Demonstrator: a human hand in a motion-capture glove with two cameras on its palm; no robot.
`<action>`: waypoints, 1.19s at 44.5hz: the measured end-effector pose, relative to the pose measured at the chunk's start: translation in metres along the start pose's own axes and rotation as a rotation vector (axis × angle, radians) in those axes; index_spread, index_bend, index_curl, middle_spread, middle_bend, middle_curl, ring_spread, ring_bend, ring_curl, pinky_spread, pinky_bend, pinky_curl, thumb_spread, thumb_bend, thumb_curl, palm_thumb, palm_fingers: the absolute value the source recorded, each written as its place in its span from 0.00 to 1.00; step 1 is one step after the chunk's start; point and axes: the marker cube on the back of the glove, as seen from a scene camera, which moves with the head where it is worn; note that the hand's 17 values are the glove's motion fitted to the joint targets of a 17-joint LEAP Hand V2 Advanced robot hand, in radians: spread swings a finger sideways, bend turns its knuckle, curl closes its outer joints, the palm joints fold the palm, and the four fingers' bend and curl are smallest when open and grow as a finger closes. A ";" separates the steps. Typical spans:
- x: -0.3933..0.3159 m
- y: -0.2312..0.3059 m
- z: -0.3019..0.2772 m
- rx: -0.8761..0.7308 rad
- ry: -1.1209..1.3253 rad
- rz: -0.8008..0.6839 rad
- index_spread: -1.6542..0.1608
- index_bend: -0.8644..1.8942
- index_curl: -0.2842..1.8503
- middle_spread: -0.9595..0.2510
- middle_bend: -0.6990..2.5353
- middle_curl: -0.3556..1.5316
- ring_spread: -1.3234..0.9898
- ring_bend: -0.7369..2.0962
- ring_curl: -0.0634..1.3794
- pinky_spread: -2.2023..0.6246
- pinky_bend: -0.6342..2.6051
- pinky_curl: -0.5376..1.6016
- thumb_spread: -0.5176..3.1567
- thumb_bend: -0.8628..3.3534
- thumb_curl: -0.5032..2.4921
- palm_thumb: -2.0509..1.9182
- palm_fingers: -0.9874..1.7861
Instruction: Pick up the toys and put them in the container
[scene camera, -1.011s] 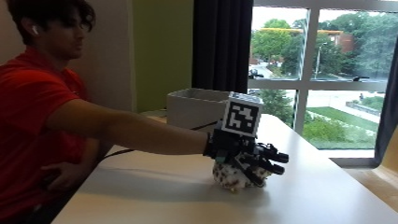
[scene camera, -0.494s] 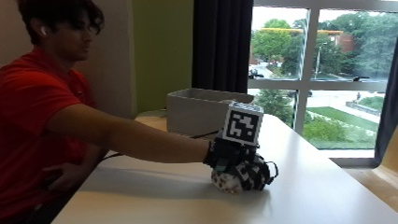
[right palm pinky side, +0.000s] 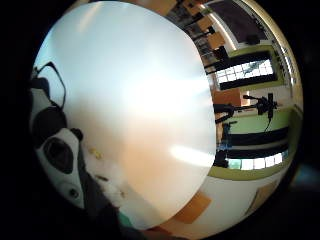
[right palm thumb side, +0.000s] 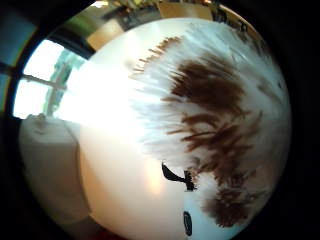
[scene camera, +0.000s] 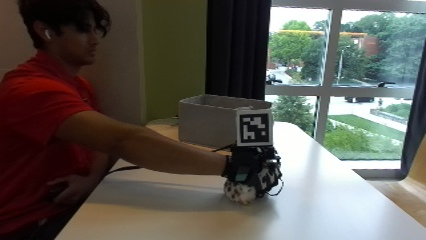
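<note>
table (scene camera: 346, 200): bare toward window | container (scene camera: 213, 120): only obstacle, far end, top open

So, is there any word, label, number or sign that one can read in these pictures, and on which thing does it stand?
None: no readable word, number or brand shows in any view.
The grey container shows no print on its wall.
The white and brown plush toy, under the gloved right hand on the table, carries no tag that can be seen.
</note>
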 end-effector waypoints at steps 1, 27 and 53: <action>-0.002 0.002 -0.002 0.005 -0.026 -0.010 0.67 0.53 0.36 0.50 0.50 0.44 0.40 0.67 0.41 0.62 0.46 0.39 0.34 0.23 0.37 0.66 0.84; -0.112 0.047 -0.229 0.194 -0.269 -0.342 0.68 0.58 0.50 0.54 0.56 0.53 0.42 0.72 0.43 0.61 0.48 0.43 0.27 0.22 0.44 0.67 0.78; -0.315 0.118 -0.320 0.193 -0.349 -0.568 0.67 0.55 0.59 0.55 0.55 0.56 0.42 0.72 0.42 0.61 0.48 0.43 0.26 0.20 0.49 0.67 0.77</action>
